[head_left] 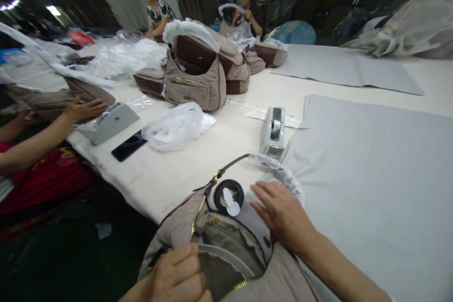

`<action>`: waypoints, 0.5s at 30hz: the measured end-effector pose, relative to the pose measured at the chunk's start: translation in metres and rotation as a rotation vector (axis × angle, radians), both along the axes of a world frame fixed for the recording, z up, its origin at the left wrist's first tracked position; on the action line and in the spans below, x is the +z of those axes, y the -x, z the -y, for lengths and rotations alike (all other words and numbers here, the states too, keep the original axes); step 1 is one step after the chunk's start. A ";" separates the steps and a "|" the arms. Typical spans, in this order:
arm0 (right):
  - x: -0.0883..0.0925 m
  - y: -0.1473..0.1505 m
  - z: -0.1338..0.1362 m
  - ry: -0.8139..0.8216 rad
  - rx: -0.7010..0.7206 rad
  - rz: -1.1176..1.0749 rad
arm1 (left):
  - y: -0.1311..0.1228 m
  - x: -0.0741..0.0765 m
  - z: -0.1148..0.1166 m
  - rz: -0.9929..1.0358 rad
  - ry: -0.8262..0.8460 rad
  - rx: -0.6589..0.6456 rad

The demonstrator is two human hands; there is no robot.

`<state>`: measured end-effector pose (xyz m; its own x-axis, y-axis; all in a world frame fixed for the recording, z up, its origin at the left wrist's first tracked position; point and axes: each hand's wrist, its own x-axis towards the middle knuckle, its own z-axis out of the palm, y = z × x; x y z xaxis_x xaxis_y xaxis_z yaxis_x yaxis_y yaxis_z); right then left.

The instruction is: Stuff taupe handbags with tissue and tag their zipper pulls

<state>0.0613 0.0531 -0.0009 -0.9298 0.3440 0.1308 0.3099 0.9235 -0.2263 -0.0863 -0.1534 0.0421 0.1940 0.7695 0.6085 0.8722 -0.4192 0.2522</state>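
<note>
A taupe handbag (pixel 283 271) stands with its gold-toothed zipper open, showing an olive-grey lining. At its near left edge my left hand (pixel 180 271) is closed on the bag's rim. My right hand (pixel 283 212) rests against the right side of the opening, fingers stretched out and a little apart. Left of those fingers a coiled black strap (pixel 229 197) lies at the top of the opening, with a white tag (pixel 231 204) on it. The bag's handle (pixel 278 167), wrapped in white padding, arches behind my right hand.
Several finished handbags (pixel 193 87) sit farther back. A grey tape dispenser (pixel 274 127), clear plastic bag (pixel 177 125), dark phone (pixel 129 145) and grey box-like object (pixel 115 122) lie on the table. Grey sheets (pixel 375 151) cover the right. A co-worker's hand (pixel 83 108) touches a bag at left.
</note>
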 end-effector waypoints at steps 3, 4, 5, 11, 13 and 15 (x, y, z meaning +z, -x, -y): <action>-0.019 -0.031 -0.015 -0.026 -0.036 -0.125 | 0.017 -0.007 0.009 -0.013 -0.084 -0.023; -0.027 -0.037 -0.018 0.011 0.029 -0.125 | 0.021 -0.009 0.011 -0.017 -0.113 -0.025; -0.034 -0.039 -0.019 0.052 0.092 -0.124 | 0.026 -0.011 0.012 -0.018 -0.130 -0.022; -0.058 0.009 -0.004 0.343 0.124 -0.192 | 0.046 -0.005 0.007 -0.035 -0.053 -0.015; -0.062 0.034 -0.002 0.405 0.123 -0.208 | 0.054 -0.002 0.000 -0.030 -0.030 -0.055; -0.068 0.058 -0.003 0.399 0.109 -0.243 | 0.065 -0.001 -0.012 -0.020 -0.013 -0.065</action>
<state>0.0033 0.0563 -0.0688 -0.9223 0.3135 0.2262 0.1100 0.7738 -0.6238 -0.1509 -0.1419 0.0412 0.2554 0.7472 0.6135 0.8478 -0.4781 0.2294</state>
